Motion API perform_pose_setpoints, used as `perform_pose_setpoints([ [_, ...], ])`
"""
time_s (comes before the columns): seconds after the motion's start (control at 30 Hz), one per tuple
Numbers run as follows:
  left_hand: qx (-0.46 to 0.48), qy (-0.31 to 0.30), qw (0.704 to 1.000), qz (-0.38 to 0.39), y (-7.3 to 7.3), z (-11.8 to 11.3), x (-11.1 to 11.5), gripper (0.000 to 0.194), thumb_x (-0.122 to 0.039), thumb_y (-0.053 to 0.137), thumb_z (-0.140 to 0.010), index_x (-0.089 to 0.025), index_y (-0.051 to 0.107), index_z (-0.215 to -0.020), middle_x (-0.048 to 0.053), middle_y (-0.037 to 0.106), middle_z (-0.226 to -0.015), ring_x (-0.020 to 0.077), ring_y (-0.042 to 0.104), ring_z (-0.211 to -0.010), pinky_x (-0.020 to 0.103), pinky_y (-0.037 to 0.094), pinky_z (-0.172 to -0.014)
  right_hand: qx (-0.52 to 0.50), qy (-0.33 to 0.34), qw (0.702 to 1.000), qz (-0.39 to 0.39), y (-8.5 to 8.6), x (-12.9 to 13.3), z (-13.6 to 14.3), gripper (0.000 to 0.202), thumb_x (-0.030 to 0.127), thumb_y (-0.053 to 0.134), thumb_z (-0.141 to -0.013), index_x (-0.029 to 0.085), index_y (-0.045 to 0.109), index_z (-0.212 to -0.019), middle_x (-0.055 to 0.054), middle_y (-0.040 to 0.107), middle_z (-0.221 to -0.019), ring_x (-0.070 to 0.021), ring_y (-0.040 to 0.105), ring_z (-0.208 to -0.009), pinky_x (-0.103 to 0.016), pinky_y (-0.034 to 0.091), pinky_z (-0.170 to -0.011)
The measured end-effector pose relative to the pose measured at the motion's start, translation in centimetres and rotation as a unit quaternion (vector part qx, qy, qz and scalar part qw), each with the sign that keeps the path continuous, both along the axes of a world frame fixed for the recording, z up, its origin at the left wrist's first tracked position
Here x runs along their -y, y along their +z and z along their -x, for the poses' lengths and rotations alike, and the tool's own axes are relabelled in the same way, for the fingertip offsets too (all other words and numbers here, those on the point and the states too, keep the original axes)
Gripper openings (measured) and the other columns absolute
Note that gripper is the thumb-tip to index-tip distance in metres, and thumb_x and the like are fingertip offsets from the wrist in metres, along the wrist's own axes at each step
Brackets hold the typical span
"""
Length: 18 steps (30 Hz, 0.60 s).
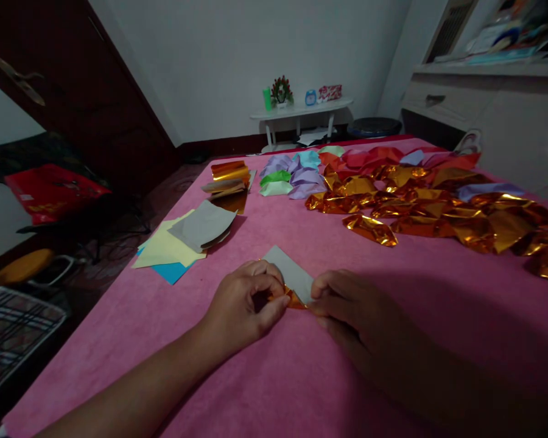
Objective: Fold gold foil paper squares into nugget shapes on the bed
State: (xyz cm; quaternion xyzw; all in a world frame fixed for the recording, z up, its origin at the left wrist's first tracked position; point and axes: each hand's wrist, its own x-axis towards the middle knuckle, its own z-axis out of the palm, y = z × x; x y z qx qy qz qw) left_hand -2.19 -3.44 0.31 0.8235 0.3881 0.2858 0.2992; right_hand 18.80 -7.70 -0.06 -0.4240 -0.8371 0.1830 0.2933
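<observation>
A sheet of foil paper (pixel 288 267), grey on its upper face and shiny orange-gold underneath, lies on the pink cloth between my hands. Its near edge is folded over, so a strip of gold shows. My left hand (pixel 251 298) pinches the fold on the left with thumb and fingers. On the right, my right hand (pixel 351 310) grips the sheet's other corner, its fingers partly in shadow. Just beyond lies a folded gold foil piece (pixel 371 230), apart from both hands.
Grey-backed sheets (pixel 203 224), yellow paper (pixel 171 246) and blue paper (pixel 172 271) are stacked at the left. Many folded gold pieces (pixel 438 210) spread across the right, with purple folded papers (pixel 305 181) behind. A white side table (pixel 301 111) stands by the wall.
</observation>
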Motion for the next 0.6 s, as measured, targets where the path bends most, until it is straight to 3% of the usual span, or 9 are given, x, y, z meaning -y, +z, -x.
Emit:
perform_pose_setpoints([
  [0.3, -0.006, 0.027, 0.999, 0.021, -0.60, -0.01, -0.01, 0.012, -0.017, 0.064, -0.074, -0.016, 0.060, -0.063, 0.003, 0.059, -0.082, 0.0120, 0.055, -0.072, 0.025, 0.048, -0.063, 0.038, -0.020, 0.997, -0.061, -0.06, -0.01, 0.29, 0.022, 0.008, 0.050, -0.079, 0.022, 0.061, -0.093, -0.007, 0.063, -0.090, -0.0215, 0.056, -0.078, -0.036, 0.047, -0.067],
  [0.43, -0.010, 0.039, 0.999, 0.020, -0.40, 0.08, 0.07, 0.006, -0.016, 0.065, -0.074, -0.017, 0.059, -0.073, 0.002, 0.059, -0.080, 0.0122, 0.054, -0.071, 0.025, 0.048, -0.062, 0.079, -0.001, 0.994, -0.079, -0.40, 0.04, 0.49, 0.029, 0.007, 0.049, -0.079, 0.022, 0.062, -0.101, -0.008, 0.062, -0.092, -0.0216, 0.055, -0.079, -0.036, 0.046, -0.067],
  [0.6, -0.001, 0.011, 1.000, 0.000, -0.39, 0.30, 0.38, 0.011, -0.013, 0.056, -0.082, -0.019, 0.065, -0.079, 0.004, 0.060, -0.085, 0.0134, 0.056, -0.077, 0.027, 0.049, -0.067, 0.124, 0.006, 0.989, -0.082, -0.59, 0.00, 0.60, 0.029, 0.008, 0.048, -0.082, 0.021, 0.064, -0.102, -0.008, 0.061, -0.094, -0.0210, 0.053, -0.081, -0.036, 0.045, -0.069],
])
